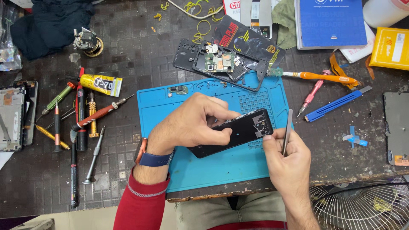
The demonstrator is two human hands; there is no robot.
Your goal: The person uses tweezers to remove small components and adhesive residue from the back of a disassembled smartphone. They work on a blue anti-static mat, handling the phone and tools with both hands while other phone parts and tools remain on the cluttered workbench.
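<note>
Dark tiled workbench (pixel 128 55) carries a blue silicone repair mat (pixel 213 166) at centre. On the mat, the left hand (pixel 191 123) is closed around a black rectangular phone frame (pixel 238 132), holding it tilted just above the mat surface. The right hand (pixel 285 157) pinches slim metal tweezers (pixel 288 127) beside the frame's right end. A dismantled black phone chassis with exposed circuit board (pixel 221 64) lies at the mat's upper edge. Assorted screwdrivers (pixel 81 115) lie well to the left.

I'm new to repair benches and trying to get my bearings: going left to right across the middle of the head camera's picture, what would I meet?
Opened phone → screwdrivers → left hand → black phone frame → right hand with tweezers → blue plastic pry tool → grey panel.
</note>
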